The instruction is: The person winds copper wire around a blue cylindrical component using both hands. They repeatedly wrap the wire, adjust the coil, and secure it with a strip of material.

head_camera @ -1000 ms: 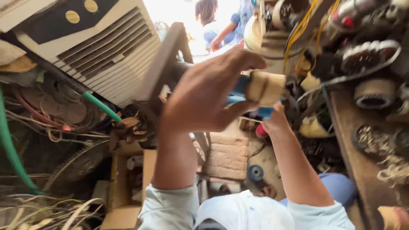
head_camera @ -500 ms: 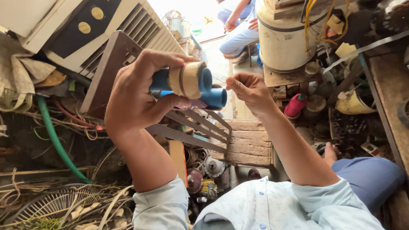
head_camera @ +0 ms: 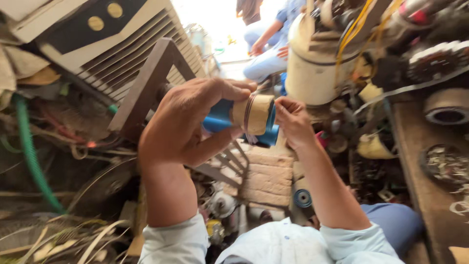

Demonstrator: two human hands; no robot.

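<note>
Two hands are up in front of the camera, and one spool between them. The left hand (head_camera: 188, 122) is wrapped around the spool (head_camera: 244, 116), thumb over the top and the other fingers curled underneath, clamped firmly on it. The right hand (head_camera: 292, 122) comes in from the other side, its fingertips pinched together right against the spool's end, seemingly on something thin there, though what exactly is too small to tell.

Now the spool itself: a blue tube body, with a tan, paper-like wrap around the end nearest the right fingertips. One narrow dark band of fine windings circles that tan wrap, just past the left thumb tip. More blue shows below the wrap, tucked under the right fingers.

Beyond the fingers, one big cream-coloured drum (head_camera: 315, 63) sits just past the right hand. Behind the left knuckles there is one grey louvred casing (head_camera: 105, 41) with two yellow round knobs on its dark panel. One green hose (head_camera: 29, 146) snakes down well off to the left of the left wrist. Below both wrists lies a pale brick-like block (head_camera: 266, 178), and one small blue ribbed disc (head_camera: 302, 198) sits under the right forearm. One other person (head_camera: 266, 44) sits far beyond the fingertips.
</note>
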